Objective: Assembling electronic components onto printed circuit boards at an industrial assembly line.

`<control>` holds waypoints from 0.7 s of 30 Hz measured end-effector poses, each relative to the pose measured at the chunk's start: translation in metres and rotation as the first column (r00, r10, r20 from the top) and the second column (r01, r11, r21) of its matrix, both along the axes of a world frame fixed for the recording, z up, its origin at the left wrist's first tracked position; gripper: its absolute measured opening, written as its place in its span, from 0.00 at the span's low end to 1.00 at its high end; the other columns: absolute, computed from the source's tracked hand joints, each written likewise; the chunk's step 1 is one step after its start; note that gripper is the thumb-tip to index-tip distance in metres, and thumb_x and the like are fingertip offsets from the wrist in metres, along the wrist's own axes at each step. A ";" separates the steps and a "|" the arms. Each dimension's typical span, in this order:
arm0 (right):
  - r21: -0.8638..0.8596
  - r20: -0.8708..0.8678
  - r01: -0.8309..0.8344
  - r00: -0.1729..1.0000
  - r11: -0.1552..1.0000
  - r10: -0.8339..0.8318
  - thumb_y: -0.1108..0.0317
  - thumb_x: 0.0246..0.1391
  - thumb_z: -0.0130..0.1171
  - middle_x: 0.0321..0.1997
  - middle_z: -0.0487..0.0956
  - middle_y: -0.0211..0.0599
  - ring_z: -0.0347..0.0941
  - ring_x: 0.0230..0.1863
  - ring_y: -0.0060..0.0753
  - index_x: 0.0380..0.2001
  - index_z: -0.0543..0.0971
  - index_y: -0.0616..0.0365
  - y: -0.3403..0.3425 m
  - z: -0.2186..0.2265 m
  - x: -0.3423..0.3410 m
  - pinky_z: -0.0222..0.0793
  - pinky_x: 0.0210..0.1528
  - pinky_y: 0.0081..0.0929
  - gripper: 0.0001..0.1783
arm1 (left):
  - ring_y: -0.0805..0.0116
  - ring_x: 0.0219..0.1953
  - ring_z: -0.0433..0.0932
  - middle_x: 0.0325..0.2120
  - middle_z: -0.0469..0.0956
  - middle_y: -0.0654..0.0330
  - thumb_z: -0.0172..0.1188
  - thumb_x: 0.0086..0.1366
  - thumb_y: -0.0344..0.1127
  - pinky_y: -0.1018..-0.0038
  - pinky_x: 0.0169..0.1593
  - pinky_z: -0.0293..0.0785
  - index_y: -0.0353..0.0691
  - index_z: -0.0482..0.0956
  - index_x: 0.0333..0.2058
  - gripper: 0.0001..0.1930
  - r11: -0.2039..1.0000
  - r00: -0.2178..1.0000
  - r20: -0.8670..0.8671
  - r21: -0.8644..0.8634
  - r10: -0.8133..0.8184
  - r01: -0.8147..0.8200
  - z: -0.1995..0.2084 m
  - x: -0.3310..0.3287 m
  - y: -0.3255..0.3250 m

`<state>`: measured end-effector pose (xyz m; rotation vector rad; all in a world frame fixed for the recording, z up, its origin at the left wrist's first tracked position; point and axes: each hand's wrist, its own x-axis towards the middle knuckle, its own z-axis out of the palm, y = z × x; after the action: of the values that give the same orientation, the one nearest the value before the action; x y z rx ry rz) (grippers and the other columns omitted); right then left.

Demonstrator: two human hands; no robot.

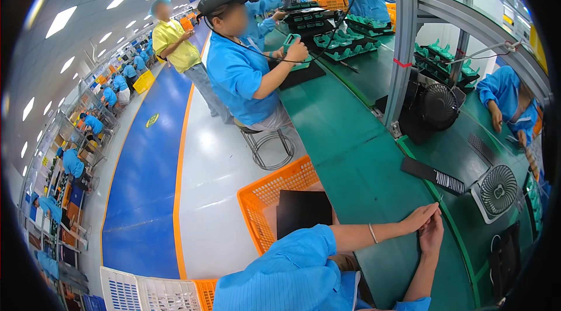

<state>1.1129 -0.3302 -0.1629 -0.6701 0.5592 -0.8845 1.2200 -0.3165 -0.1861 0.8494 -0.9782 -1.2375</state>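
Over the green worktable, my left hand and my right hand meet close to a raised green strip. A band circles my left wrist. The fingers of both hands are drawn together and their tips touch. Whatever lies between them, if anything, is too small or hidden to make out. Just beyond my hands lies a black slotted panel, apart from them. To its right sits a small fan with a grey grille and white base.
A black fan stands by a metal post. Black cloth-like item lies at right. On the floor is an orange crate with a black sheet. Beyond, a co-worker holds a green part; green trays are stacked near.
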 end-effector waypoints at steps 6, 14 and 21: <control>0.008 -0.011 0.009 1.000 1.000 -0.009 0.61 0.66 0.46 0.25 0.70 0.22 0.65 0.25 0.16 0.41 0.71 0.50 -0.001 -0.003 0.000 0.62 0.28 0.17 0.08 | 0.81 0.23 0.63 0.23 0.69 0.67 0.38 0.73 0.53 0.82 0.25 0.62 0.38 0.74 0.37 0.24 1.000 1.000 0.016 -0.005 0.000 0.000 -0.001 0.000 0.000; -0.039 -0.005 -0.042 0.999 0.998 0.042 0.60 0.66 0.45 0.26 0.72 0.20 0.67 0.26 0.14 0.45 0.73 0.50 -0.001 -0.004 -0.002 0.64 0.30 0.14 0.11 | 0.80 0.22 0.62 0.22 0.68 0.67 0.39 0.73 0.52 0.81 0.25 0.61 0.38 0.74 0.37 0.23 0.999 1.000 -0.014 0.029 -0.028 0.028 -0.002 0.000 -0.001; 0.012 0.006 0.006 1.000 1.000 -0.006 0.61 0.67 0.46 0.25 0.71 0.22 0.67 0.25 0.16 0.40 0.72 0.51 -0.001 -0.002 0.000 0.64 0.27 0.15 0.09 | 0.82 0.21 0.61 0.19 0.65 0.69 0.38 0.74 0.51 0.82 0.23 0.59 0.38 0.75 0.38 0.23 0.999 0.999 0.023 -0.015 0.033 -0.032 -0.005 -0.003 -0.003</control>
<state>1.1130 -0.3312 -0.1651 -0.6552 0.5611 -0.8882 1.2168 -0.3198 -0.1911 0.8668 -0.9871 -1.1939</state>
